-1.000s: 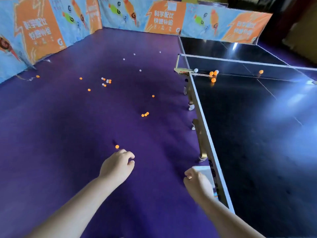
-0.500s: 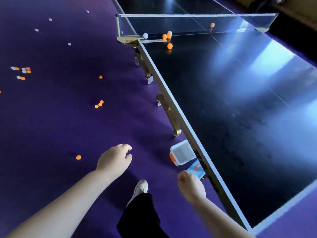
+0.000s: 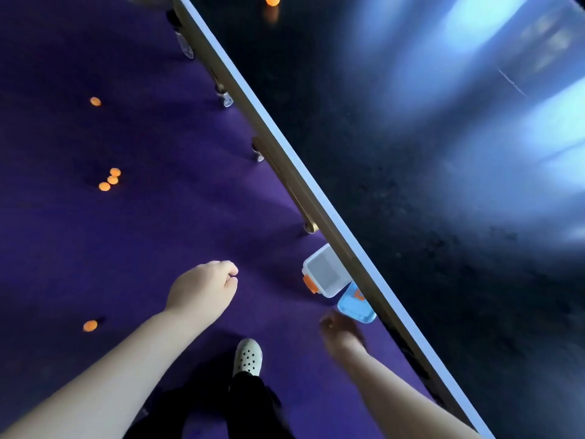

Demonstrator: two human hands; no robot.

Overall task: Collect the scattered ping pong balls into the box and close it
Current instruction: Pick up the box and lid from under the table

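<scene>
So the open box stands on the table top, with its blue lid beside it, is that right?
No. The head view shows the open box on the purple floor, partly under the table edge, not on its top. Its blue lid does lie beside it.

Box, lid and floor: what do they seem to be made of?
Box: likely plastic, with translucent white walls, smooth rounded corners and an orange clip.
Lid: likely plastic too, smooth light blue.
Floor: purple, matte and faintly textured, perhaps carpet or sports matting; too blurred to say which.
</scene>
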